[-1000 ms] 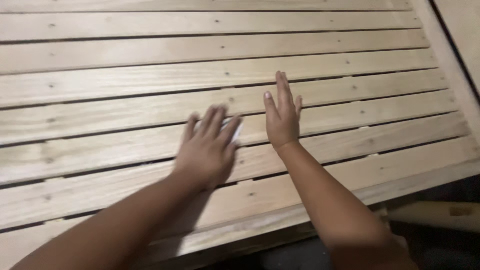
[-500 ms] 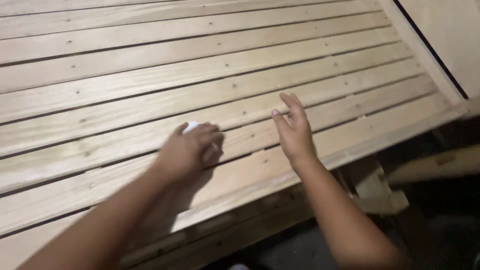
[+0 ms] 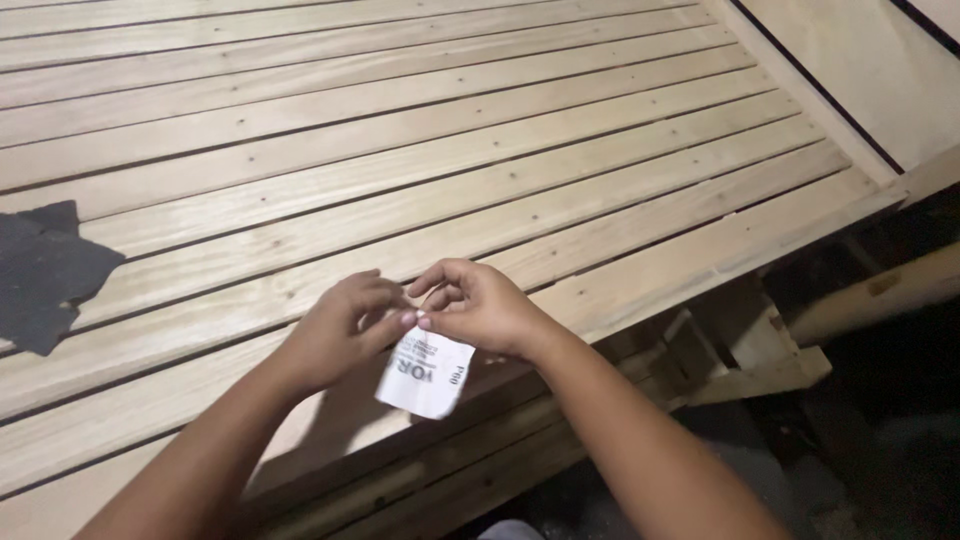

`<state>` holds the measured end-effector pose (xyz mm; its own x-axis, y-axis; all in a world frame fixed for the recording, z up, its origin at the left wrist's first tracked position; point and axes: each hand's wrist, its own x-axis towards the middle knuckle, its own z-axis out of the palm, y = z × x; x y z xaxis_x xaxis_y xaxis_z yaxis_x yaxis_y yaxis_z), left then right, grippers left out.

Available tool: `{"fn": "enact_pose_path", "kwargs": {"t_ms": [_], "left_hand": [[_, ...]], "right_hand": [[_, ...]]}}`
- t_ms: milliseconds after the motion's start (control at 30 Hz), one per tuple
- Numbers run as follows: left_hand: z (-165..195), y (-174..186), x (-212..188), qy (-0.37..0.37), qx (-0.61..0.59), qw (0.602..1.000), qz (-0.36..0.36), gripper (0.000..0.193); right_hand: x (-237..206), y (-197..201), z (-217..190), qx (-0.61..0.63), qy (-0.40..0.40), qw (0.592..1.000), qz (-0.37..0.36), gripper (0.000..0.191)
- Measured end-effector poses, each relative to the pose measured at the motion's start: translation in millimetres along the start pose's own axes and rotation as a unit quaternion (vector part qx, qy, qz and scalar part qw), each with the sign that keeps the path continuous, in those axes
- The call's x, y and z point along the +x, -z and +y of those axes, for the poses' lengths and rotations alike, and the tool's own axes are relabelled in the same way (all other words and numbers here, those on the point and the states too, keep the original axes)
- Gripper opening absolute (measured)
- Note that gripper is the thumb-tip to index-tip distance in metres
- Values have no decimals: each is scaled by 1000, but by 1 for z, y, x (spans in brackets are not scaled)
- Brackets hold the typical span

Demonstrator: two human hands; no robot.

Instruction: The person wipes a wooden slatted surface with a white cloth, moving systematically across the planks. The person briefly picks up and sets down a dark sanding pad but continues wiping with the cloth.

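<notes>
Over the near edge of a slatted wooden frame (image 3: 480,150), a small white sheet with dark print (image 3: 425,372) is held between both hands. The left hand (image 3: 335,335) and the right hand (image 3: 480,305) are brought together at the sheet's upper edge, and each grip is closed narrowly on it with thumb and fingertips; the sheet hangs down below them, slightly tilted, just above the outermost slat.

The surface is made up of long, pale, unfinished boards laid side by side with thin dark gaps between them, and small fastener marks are seen in rows across them. A dark grey abrasive sheet (image 3: 45,270) lies flat on the slats at the far left, well apart from the hands. A broad pale panel (image 3: 850,60) is seen along the upper right. Beneath the frame's right corner, wooden offcuts (image 3: 760,350) are seen on a dim floor (image 3: 880,450), where little can be made out.
</notes>
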<state>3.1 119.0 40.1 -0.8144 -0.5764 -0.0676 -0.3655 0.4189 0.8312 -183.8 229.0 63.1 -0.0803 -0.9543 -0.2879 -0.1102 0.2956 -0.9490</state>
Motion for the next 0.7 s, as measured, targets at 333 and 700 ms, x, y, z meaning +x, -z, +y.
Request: {"fn": "enact_pose_path", "kwargs": {"t_ms": [333,700], "left_hand": [[-16,53,-47,341,119,926,-110,36],[-74,14,-49,-394,369,837,-91,56]], "right_hand": [[12,-32,-11,-166,-28,985,22,66],[-35,98,72,-282,97,855,424,33]]}}
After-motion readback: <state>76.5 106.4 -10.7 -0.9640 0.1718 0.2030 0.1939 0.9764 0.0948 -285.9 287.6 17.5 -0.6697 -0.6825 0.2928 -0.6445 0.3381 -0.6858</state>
